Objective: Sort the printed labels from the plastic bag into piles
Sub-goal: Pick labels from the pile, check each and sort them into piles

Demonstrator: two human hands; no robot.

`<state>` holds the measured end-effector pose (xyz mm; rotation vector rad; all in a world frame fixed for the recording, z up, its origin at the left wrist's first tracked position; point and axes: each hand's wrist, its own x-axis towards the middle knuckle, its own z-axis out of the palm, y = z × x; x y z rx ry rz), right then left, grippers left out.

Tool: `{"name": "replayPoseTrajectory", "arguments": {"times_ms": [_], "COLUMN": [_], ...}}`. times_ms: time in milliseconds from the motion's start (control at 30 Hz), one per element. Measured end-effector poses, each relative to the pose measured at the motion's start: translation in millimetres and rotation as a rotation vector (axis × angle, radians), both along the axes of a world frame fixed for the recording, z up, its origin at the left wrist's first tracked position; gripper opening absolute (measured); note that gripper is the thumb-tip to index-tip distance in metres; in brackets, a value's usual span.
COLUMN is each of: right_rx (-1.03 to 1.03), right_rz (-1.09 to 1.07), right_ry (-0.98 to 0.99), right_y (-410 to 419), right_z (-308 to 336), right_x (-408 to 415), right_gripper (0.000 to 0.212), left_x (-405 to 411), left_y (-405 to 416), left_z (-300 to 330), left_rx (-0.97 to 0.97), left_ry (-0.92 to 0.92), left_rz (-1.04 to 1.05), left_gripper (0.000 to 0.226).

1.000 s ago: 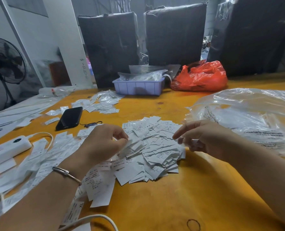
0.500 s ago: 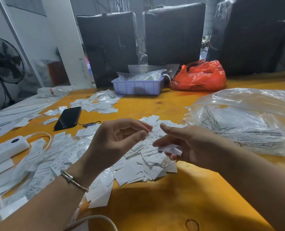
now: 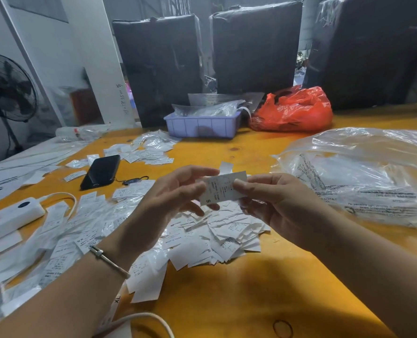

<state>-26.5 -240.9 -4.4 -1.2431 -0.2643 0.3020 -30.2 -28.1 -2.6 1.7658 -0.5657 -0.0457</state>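
- Both hands have risen off the heap since a second ago, when they were picking among the slips, and now meet in the air above it with one slip between them.
- Head view: the left hand (image 3: pixel 175 191) pinches the left end of a printed label (image 3: pixel 223 187) between thumb and fingertips, its other fingers loosely curled; a thin bracelet (image 3: pixel 109 262) circles that wrist.
- The right hand (image 3: pixel 270 198) pinches the label's right end, thumb on top, fingers curled beneath.
- That label is held flat and slightly tilted, print facing up, with an "S" at its lower left corner.
- Directly below the hands a loose heap of labels (image 3: pixel 217 237) lies on the yellow worktop (image 3: pixel 239 301).
- Another spread of labels (image 3: pixel 63 240), many in clear sleeves, covers the worktop on the left, and a smaller far pile (image 3: pixel 151 150) sits beyond the black phone (image 3: pixel 101 172).
- On the right lies the clear plastic bag (image 3: pixel 363 176), crumpled, with printed text on it.
- A white power strip (image 3: pixel 9 217) rests at the left edge with its cable trailing.
- At the back stand a lilac tray (image 3: pixel 202 126) filled with clear bags and, just beside it, a red bag (image 3: pixel 292 109).
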Motion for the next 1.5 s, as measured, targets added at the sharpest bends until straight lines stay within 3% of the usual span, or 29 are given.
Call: {"name": "replayPoseTrajectory", "arguments": {"times_ms": [100, 433, 567, 700, 800, 933, 1033, 1133, 1233, 1300, 1367, 1433, 1467, 1500], "right_rx": [0.049, -0.084, -0.125, -0.091, -0.037, -0.001, 0.010, -0.020, -0.239, -0.403, -0.544, -0.535, -0.507, -0.492], "right_rz": [0.037, 0.060, 0.033, 0.061, 0.086, 0.132, 0.002, -0.284, -0.531, -0.569, -0.510, -0.324, -0.228, -0.159], "right_ry": [-0.008, -0.066, -0.093, -0.111, -0.089, -0.016, 0.036, -0.018, -0.305, -0.494, -0.557, -0.513, -0.480, -0.462], "right_y": [4.4, 15.4, 18.3, 19.6, 21.4, 21.4, 14.3, 0.7, -13.0, -14.7, -10.4, -3.4, -0.2, 1.7], "right_z": [-2.4, -6.0, -8.6, -13.5, -15.6, -12.6, -5.9, -0.5, 0.6, 0.5, -0.8, -0.7, 0.0, 0.3], "right_x": [-1.4, -9.5, -10.4, -9.7, -9.7, -9.9, -6.6, 1.7, 5.5, 4.8, 4.1, 0.2, -2.2, -3.7], "right_gripper": [0.019, 0.026, 0.023, 0.017, 0.019, 0.029, 0.026, 0.021, 0.038, 0.045, 0.034, 0.017, 0.019, 0.035], "left_x": [-1.6, -1.0, 0.9, 2.4, 1.3, -0.1, 2.4, 6.8, 7.3, 6.1, 5.4, 4.5, 3.7, 3.0], "left_y": [-2.8, -5.6, -4.7, -3.1, -2.4, -6.1, -5.8, 0.4, 2.7, 1.9, 0.7, -0.5, -1.2, -2.2], "left_z": [0.4, -1.3, -2.6, -3.5, -2.5, -2.7, -2.3, -1.8, -1.1, 0.2, 0.7, 1.0, 0.9, 0.8], "left_rx": [0.075, 0.027, 0.054, 0.096, 0.051, 0.079, 0.028, -0.006, -0.035, -0.069, -0.090, -0.081, -0.066, -0.049], "left_ry": [-0.037, -0.145, -0.181, -0.121, -0.020, -0.034, -0.012, 0.014, 0.033, 0.048, 0.046, 0.041, 0.037, 0.031], "left_rz": [-0.067, -0.014, 0.053, 0.066, 0.004, 0.039, 0.042, 0.072, 0.105, 0.109, 0.101, 0.086, 0.074, 0.059], "left_gripper": [0.063, 0.018, 0.025, 0.019, 0.014, 0.020, 0.016, 0.014, 0.014, 0.025, 0.034, 0.042, 0.043, 0.043]}}
